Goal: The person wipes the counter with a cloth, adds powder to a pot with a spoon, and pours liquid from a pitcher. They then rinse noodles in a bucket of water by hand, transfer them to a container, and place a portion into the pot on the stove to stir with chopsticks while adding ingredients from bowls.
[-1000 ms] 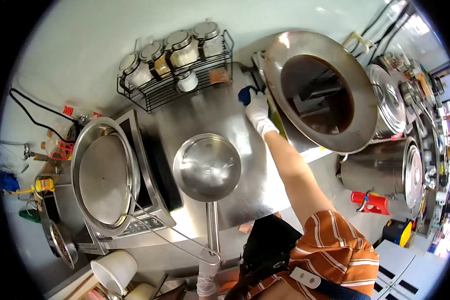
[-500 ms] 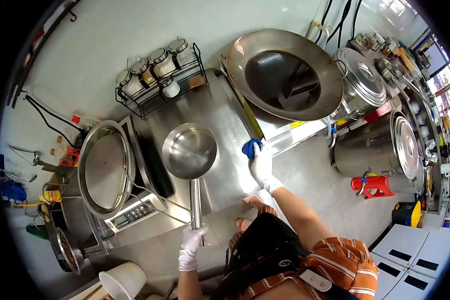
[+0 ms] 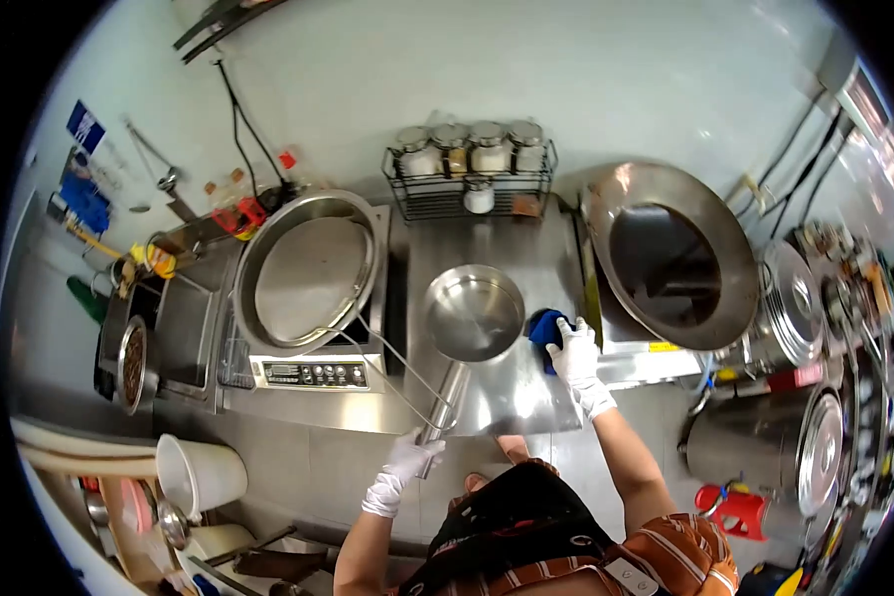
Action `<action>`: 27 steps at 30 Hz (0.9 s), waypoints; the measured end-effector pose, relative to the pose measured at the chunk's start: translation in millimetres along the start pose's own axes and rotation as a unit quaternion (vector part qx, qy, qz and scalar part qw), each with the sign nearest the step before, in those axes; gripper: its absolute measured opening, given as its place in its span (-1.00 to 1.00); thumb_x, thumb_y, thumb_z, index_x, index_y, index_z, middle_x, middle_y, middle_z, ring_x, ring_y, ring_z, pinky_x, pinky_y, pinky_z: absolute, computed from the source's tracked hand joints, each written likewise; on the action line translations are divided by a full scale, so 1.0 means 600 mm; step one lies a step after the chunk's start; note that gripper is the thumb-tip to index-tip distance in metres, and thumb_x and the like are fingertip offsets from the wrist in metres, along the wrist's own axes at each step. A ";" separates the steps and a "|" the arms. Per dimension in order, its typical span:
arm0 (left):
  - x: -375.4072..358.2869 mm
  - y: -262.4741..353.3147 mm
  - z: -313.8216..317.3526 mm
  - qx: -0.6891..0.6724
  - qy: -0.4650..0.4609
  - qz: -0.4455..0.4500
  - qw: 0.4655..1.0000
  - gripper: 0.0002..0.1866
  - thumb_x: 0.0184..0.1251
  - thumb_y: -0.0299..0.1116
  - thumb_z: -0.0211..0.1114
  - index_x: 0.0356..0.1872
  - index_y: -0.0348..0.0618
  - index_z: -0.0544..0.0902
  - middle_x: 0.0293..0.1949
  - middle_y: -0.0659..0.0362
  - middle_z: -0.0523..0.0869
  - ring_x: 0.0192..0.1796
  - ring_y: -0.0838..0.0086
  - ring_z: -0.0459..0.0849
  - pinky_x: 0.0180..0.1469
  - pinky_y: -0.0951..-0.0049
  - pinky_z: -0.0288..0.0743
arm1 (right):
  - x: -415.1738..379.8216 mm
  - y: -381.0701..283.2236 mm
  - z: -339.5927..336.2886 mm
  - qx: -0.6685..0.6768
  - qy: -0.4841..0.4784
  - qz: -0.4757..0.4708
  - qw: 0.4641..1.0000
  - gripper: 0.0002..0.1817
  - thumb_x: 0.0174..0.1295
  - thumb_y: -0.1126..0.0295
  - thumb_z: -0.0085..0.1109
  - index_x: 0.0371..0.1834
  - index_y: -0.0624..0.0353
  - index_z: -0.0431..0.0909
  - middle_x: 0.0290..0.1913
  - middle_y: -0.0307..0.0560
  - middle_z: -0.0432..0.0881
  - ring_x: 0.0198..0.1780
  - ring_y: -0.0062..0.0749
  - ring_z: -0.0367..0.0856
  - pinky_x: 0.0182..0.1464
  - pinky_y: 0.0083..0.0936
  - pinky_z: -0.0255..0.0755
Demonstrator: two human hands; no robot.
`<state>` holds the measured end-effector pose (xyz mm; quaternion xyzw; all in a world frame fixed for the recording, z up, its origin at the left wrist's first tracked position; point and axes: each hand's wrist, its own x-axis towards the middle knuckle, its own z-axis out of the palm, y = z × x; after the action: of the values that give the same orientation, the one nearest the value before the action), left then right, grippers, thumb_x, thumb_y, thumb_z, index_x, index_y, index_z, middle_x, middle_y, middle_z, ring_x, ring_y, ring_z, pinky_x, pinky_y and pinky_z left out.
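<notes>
A stainless steel saucepan [image 3: 475, 316] sits on the steel counter between two cookers, its long handle pointing towards me. My left hand [image 3: 407, 460], in a white glove, is closed round the end of that handle. Just right of the pan, a dark blue cloth [image 3: 546, 336] lies bunched on the counter. My gloved right hand [image 3: 575, 358] presses on the cloth and grips it, its fingers partly bent. A thin wire handle [image 3: 402, 382] from the big round pan on the left crosses over the saucepan's handle near my left hand.
On the left cooker stands a wide steel basin [image 3: 313, 273] with a flat lid-like disc. A large wok [image 3: 670, 256] with dark liquid occupies the right cooker. Behind, a black wire rack [image 3: 470, 184] carries several jars. Steel pots [image 3: 760, 442] stand at right, a white bucket [image 3: 204, 472] at lower left.
The camera view has turned and shifted. My right hand has moved the blue cloth from the counter's right edge leftwards, closer to the saucepan. My left hand keeps its hold on the handle.
</notes>
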<state>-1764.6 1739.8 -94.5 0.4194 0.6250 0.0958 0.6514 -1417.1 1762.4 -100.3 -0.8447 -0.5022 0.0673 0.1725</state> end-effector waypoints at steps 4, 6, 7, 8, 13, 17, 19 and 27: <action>-0.047 -0.016 -0.048 0.333 0.146 0.187 0.913 -0.62 0.15 -0.15 0.31 -0.09 -0.17 0.61 -0.31 -0.04 0.71 -0.34 0.12 0.71 -0.27 0.25 0.57 | 0.068 -0.005 -0.015 0.076 0.085 -0.092 0.989 -0.44 -0.05 0.35 0.34 0.11 0.21 0.50 0.16 0.30 0.42 0.18 0.10 0.39 0.19 -0.24 0.33; -0.142 0.069 -0.064 0.417 0.254 0.234 0.841 -0.76 0.16 -0.15 0.29 -0.32 -0.10 0.68 -0.45 -0.01 0.70 -0.39 0.10 0.69 -0.32 0.21 0.56 | 0.085 -0.017 -0.043 0.131 0.097 -0.105 0.981 -0.46 -0.03 0.39 0.32 0.10 0.22 0.51 0.14 0.31 0.45 0.18 0.13 0.39 0.21 -0.25 0.32; -0.174 0.113 -0.069 0.393 0.292 0.236 0.839 -0.79 0.17 -0.18 0.31 -0.34 -0.10 0.69 -0.45 0.00 0.70 -0.43 0.12 0.69 -0.35 0.22 0.57 | 0.093 -0.019 -0.050 0.104 0.151 -0.162 0.970 -0.52 0.03 0.43 0.28 0.09 0.23 0.51 0.05 0.24 0.52 0.00 -0.01 0.54 0.05 -0.32 0.43; -0.199 0.164 -0.065 0.335 0.318 0.252 0.850 -0.83 0.19 -0.27 0.32 -0.32 -0.15 0.67 -0.42 0.02 0.71 -0.43 0.15 0.70 -0.35 0.25 0.58 | 0.091 -0.028 -0.064 0.106 0.143 -0.170 0.969 -0.52 0.03 0.43 0.28 0.09 0.23 0.51 0.05 0.24 0.52 0.00 -0.01 0.54 0.05 -0.32 0.43; -0.187 0.318 0.006 0.499 0.143 0.468 0.715 -0.54 0.23 -0.12 0.22 0.10 -0.11 0.56 0.05 0.10 0.63 0.15 0.24 0.54 0.36 0.18 0.15 | 0.058 -0.066 -0.035 0.327 -0.042 -0.138 0.934 -0.64 0.10 0.51 0.24 0.02 0.20 0.55 -0.23 0.02 0.61 -0.36 -0.31 0.59 -0.32 -0.51 0.47; -0.128 0.291 0.025 0.570 0.062 0.444 0.688 -0.47 0.25 -0.02 0.16 0.15 -0.13 0.51 0.09 0.06 0.59 0.25 0.28 0.45 0.43 0.02 -0.09 | 0.038 -0.080 -0.022 0.383 -0.107 -0.157 0.904 -0.70 0.13 0.58 0.18 -0.03 0.26 0.56 -0.19 0.07 0.61 -0.19 -0.19 0.63 -0.12 -0.46 0.51; -0.126 0.284 0.015 0.629 0.032 0.368 0.684 -0.46 0.23 0.03 0.17 0.11 -0.14 0.54 0.07 0.08 0.61 0.26 0.31 0.45 0.44 -0.01 -0.15 | 0.037 -0.078 -0.021 0.397 -0.119 -0.157 0.896 -0.70 0.13 0.58 0.18 -0.03 0.26 0.55 -0.19 0.07 0.61 -0.17 -0.17 0.63 -0.09 -0.45 0.50; -0.171 0.201 -0.113 0.594 0.163 0.352 0.705 -0.73 0.16 -0.10 0.31 -0.32 -0.09 0.66 -0.20 0.28 0.75 0.07 0.32 0.63 0.44 0.01 -0.13 | 0.033 -0.082 -0.044 0.369 -0.141 -0.186 0.900 -0.75 0.20 0.57 0.14 -0.04 0.27 0.56 -0.18 0.01 0.63 -0.17 -0.32 0.63 -0.12 -0.54 0.48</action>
<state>-1797.6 1777.9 70.0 0.8869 0.4558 -0.0064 0.0746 -1440.6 1795.3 -56.8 -0.5938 -0.6083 0.3329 0.4081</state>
